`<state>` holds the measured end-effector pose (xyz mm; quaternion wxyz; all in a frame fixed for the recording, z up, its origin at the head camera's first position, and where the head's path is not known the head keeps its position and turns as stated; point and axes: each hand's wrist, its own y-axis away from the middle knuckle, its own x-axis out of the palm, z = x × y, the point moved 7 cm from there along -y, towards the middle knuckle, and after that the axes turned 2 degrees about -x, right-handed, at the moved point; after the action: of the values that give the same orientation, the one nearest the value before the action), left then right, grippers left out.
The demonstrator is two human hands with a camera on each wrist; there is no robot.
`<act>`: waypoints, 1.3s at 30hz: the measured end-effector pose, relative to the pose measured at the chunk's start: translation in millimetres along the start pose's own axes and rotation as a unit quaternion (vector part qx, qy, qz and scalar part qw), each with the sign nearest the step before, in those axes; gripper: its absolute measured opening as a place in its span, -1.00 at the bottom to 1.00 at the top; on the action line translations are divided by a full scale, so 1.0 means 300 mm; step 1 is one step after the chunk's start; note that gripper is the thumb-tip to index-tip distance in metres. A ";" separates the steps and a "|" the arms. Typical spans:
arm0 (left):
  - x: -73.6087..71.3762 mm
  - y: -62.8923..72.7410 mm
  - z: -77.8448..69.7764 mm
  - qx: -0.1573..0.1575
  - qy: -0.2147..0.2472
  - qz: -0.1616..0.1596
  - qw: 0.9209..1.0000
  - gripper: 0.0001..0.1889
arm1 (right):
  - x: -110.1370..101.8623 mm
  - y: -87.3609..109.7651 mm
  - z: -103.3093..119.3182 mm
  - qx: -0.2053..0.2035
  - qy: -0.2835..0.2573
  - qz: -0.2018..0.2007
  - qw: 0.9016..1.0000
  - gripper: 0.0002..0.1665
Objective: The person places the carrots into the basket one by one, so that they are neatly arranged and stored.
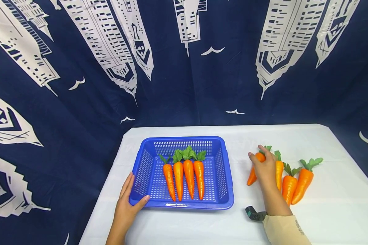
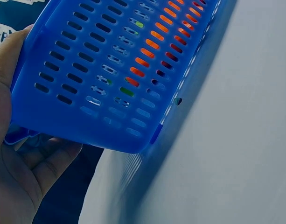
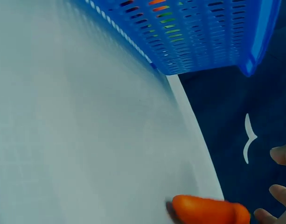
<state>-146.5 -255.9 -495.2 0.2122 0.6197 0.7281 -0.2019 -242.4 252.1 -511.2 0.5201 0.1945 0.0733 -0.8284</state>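
My left hand (image 1: 126, 204) holds the front left corner of a blue plastic basket (image 1: 199, 205), with the thumb at the front rim and the fingers along the left side. Inside the basket lie several orange carrots with green leaves, side by side, such as the rightmost carrot (image 1: 199, 178). Over the leafy end of a loose carrot (image 1: 252, 177) my right hand (image 1: 265, 166) reaches with spread fingers. In the right wrist view its fingertips appear at the right edge, close to the carrot (image 3: 208, 211). The hand hides part of that carrot's top.
Three more carrots lie right of my right hand: one partly behind it (image 1: 279, 173), one in the middle (image 1: 289, 187) and one at the far right (image 1: 303, 185). A white cloth covers the table (image 1: 340, 204). Behind it hangs a dark blue printed curtain (image 1: 171, 95).
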 end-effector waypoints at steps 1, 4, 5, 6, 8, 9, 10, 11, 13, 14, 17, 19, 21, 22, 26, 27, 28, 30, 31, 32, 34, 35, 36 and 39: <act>0.000 0.000 0.000 0.001 0.001 0.000 1.000 0.01 | 0.005 0.000 -0.002 -0.002 0.004 0.004 1.000 -0.22; 0.001 -0.001 0.002 0.000 0.001 0.000 1.000 0.01 | 0.023 -0.004 -0.006 -0.017 0.028 0.018 0.999 -0.24; 0.002 -0.001 0.003 -0.001 0.000 -0.001 1.000 0.01 | 0.030 -0.007 -0.008 -0.022 0.039 0.023 0.999 -0.25; 0.002 -0.002 0.003 -0.002 0.000 -0.001 1.000 0.01 | 0.037 -0.009 -0.011 -0.026 0.048 0.029 0.998 -0.27; 0.003 -0.003 0.006 -0.006 -0.001 0.000 1.000 0.02 | 0.051 -0.012 -0.018 -0.033 0.061 0.043 0.997 -0.28; 0.003 -0.003 0.007 -0.007 -0.001 0.000 1.000 0.02 | 0.057 -0.014 -0.022 -0.037 0.065 0.050 0.996 -0.28; 0.003 -0.003 0.008 -0.009 -0.002 0.001 1.000 0.02 | 0.063 -0.016 -0.026 -0.039 0.067 0.055 0.995 -0.28; 0.003 -0.003 0.009 -0.010 -0.002 0.001 1.000 0.02 | 0.068 -0.017 -0.031 -0.038 0.069 0.060 0.995 -0.27; 0.003 -0.003 0.010 -0.014 -0.001 0.003 1.000 0.02 | 0.077 -0.020 -0.039 -0.034 0.070 0.076 0.994 -0.24; 0.003 -0.004 0.011 -0.016 0.000 0.004 1.000 0.02 | 0.081 -0.022 -0.042 -0.034 0.071 0.082 0.994 -0.23; 0.001 -0.002 0.009 -0.014 0.004 0.005 1.000 0.02 | 0.096 -0.019 -0.044 -0.026 0.066 0.104 0.992 -0.18; 0.001 -0.002 0.009 -0.012 0.007 0.003 1.000 0.01 | 0.103 -0.017 -0.044 -0.023 0.064 0.110 0.992 -0.16; 0.000 -0.001 0.007 -0.006 0.009 0.002 1.000 0.01 | 0.107 -0.015 -0.044 -0.022 0.062 0.110 0.992 -0.16; 0.000 -0.002 0.007 -0.004 0.008 0.001 1.000 0.01 | 0.108 -0.016 -0.044 -0.024 0.064 0.108 0.992 -0.17; 0.003 -0.003 0.008 0.000 0.009 0.000 1.000 0.01 | 0.106 -0.017 -0.041 -0.027 0.074 0.106 0.991 -0.17; 0.003 -0.003 0.008 0.000 0.009 0.000 1.000 0.01 | 0.105 -0.017 -0.040 -0.027 0.074 0.106 0.991 -0.17; 0.003 -0.003 0.007 -0.001 0.008 0.000 1.000 0.00 | 0.103 -0.017 -0.038 -0.027 0.075 0.108 0.991 -0.16; 0.003 -0.003 0.005 0.001 0.008 0.000 1.000 0.00 | 0.100 -0.018 -0.036 -0.025 0.071 0.112 0.991 -0.15; 0.003 -0.002 0.004 0.002 0.008 0.000 1.000 0.00 | 0.099 -0.019 -0.035 -0.022 0.067 0.115 0.991 -0.14; 0.003 -0.002 0.004 0.000 0.007 0.000 1.000 0.00 | 0.098 -0.018 -0.032 -0.021 0.062 0.119 0.991 -0.13; 0.003 -0.002 0.004 -0.003 0.005 0.001 1.000 0.01 | 0.096 -0.018 -0.026 -0.018 0.055 0.129 0.990 -0.11; 0.003 -0.002 0.004 -0.003 0.004 0.001 1.000 0.01 | 0.095 -0.018 -0.021 -0.017 0.052 0.133 0.990 -0.09; 0.002 -0.003 0.004 -0.003 0.004 0.001 1.000 0.01 | 0.093 -0.018 -0.016 -0.016 0.054 0.138 0.989 -0.08; 0.002 -0.003 0.008 -0.004 0.000 0.002 1.000 0.01 | 0.087 -0.018 0.006 -0.018 0.053 0.148 0.987 -0.05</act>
<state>-147.4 -256.8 -497.4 0.2156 0.6203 0.7276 -0.1985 -257.6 232.1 -520.5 0.6359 0.2369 0.0861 -0.7294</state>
